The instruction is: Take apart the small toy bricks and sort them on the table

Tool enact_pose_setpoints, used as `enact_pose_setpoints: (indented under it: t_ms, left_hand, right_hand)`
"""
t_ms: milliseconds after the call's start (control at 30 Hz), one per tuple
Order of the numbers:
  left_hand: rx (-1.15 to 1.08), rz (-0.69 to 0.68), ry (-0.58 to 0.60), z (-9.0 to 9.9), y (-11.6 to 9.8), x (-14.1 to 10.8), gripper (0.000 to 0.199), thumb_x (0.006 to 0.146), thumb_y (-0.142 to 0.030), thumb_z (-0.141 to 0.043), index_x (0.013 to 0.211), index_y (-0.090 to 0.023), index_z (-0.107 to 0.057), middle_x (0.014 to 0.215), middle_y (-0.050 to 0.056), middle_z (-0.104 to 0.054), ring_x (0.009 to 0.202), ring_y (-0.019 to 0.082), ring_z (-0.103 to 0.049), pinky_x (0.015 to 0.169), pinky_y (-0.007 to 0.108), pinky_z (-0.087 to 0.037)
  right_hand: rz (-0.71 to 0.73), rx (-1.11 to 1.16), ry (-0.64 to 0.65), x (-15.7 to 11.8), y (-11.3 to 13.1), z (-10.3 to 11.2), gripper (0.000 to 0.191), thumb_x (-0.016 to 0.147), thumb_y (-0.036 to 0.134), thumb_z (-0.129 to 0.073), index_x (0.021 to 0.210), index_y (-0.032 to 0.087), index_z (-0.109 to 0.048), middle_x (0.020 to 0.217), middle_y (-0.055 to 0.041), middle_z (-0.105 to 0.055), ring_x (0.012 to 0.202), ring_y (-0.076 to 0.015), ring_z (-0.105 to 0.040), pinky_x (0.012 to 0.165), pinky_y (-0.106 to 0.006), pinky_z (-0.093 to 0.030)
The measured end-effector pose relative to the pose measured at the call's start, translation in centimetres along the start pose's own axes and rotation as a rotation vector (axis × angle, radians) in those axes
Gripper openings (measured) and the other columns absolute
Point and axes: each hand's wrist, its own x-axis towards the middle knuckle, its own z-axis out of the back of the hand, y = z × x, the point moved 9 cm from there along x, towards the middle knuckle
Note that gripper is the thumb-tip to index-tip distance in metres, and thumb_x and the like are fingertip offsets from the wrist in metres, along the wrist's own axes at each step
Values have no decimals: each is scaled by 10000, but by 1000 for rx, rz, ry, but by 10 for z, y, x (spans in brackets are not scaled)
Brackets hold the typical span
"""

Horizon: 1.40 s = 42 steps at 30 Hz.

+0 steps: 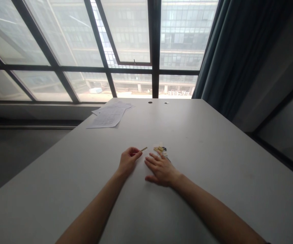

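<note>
Between the thumb and fingers of my left hand point(130, 160) is a thin tan strip point(143, 149), its free end pointing up and to the right. My right hand point(161, 170) lies palm down on the white table point(85, 189), fingers spread. Its fingertips reach the near edge of a small pile of yellowish pieces point(159, 148). Small dark pieces point(164, 148) lie at the right of that pile, and a few pale pieces point(165, 154) show just beyond the fingers. Part of the pile is hidden by my right hand, and the pieces are too small to make out in detail.
Printed paper sheets point(108, 117) lie at the table's far left. Two small round fittings, one dark point(150, 102) and one pale point(166, 102), are near the far edge. Beyond stand large framed windows point(131, 70), with a dark blue curtain point(228, 57) at the right.
</note>
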Motion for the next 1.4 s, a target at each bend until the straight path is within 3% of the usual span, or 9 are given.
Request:
enact_pose_setpoints:
  t_ms: [267,367,433,533,700,833,967,1167,1400]
  left_hand:
    - [-87,47,-72,14,-12,-46,323,697,-458,-688,767,-161,-586,655,-15,-614,595,131,-576,581,246,-464]
    - [-83,8,-38,0,-27,-64,257,696,-395,-706,761,-168,-604,725,4,-636,663,145,-594,652,267,-483]
    - [-26,-117,5,-11,-46,-75,173,712,-324,-702,736,-179,-612,780,15,-641,749,158,-603,734,282,-485]
    - [78,-329,76,-29,-72,-92,90,765,-244,-655,704,-193,-612,820,26,-635,798,163,-604,753,281,-485]
    - [170,-419,104,-37,-78,-107,103,806,-213,-612,704,-213,-630,839,34,-630,785,159,-616,712,267,-502]
    - [164,-415,88,-34,-72,-111,54,788,-213,-628,837,-228,-644,845,30,-640,779,160,-628,720,274,-517]
    - [86,-255,66,-29,-56,-107,345,774,-276,-660,1102,-215,-574,835,20,-665,748,159,-644,737,294,-534]
    - [32,-146,143,-35,-49,-110,159,812,-334,-629,883,-193,-650,809,35,-709,745,173,-669,707,285,-540]
    - [-73,-119,115,-32,-49,-108,166,811,-321,-623,893,-184,-670,835,49,-725,771,183,-686,739,301,-560]
  right_hand:
    - [-85,90,-140,-9,-26,11,538,884,473,-543,1297,128,-532,1359,-156,-525,1353,-289,-347,1140,-497,-222]
    - [-318,455,-370,-29,-41,28,410,899,413,-529,1211,155,-589,1221,-148,-618,1189,-265,-524,1018,-464,-408]
    - [-507,819,-447,-47,-48,23,362,910,422,-496,1120,154,-619,975,-108,-692,872,-208,-653,780,-373,-539]
    - [-641,1248,-410,-63,-37,5,341,846,457,-577,943,137,-645,677,-18,-650,509,-123,-577,481,-247,-483]
    - [-733,1467,-479,-72,-23,-3,312,744,428,-703,848,140,-646,609,8,-629,462,-103,-556,430,-213,-445]
    - [-706,1452,-530,-72,-18,-2,262,752,394,-707,844,153,-659,614,2,-643,486,-119,-592,462,-234,-491]
    - [-724,1229,-617,-87,-20,5,192,794,332,-673,914,184,-690,647,-7,-672,526,-139,-625,513,-262,-528]
    - [-566,883,-636,-90,-4,29,130,812,210,-642,913,216,-722,783,-35,-727,661,-168,-674,634,-289,-556]
    - [-530,919,-516,-81,5,25,67,800,217,-654,845,191,-697,768,-45,-736,676,-174,-686,663,-284,-553]
